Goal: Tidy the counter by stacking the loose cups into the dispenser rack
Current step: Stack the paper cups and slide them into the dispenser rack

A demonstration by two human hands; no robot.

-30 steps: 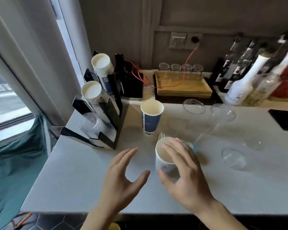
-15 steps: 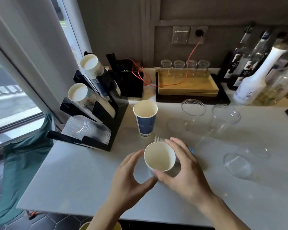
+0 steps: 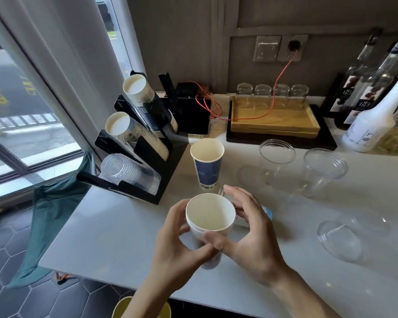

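Both hands, left (image 3: 177, 246) and right (image 3: 251, 237), clasp a white paper cup (image 3: 210, 218), mouth up, above the pale grey bench (image 3: 115, 237). Just behind stands a blue paper cup (image 3: 207, 166). Left of it sits the black dispenser rack (image 3: 168, 161), holding stacked cups. Clear plastic cups (image 3: 323, 171) lie scattered to the right.

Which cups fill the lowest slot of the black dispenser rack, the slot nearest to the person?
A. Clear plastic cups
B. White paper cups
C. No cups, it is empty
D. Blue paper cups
A: the lowest slot of the dispenser rack holds a nested stack of clear plastic cups lying on its side, while the two slots above it hold paper cup stacks.
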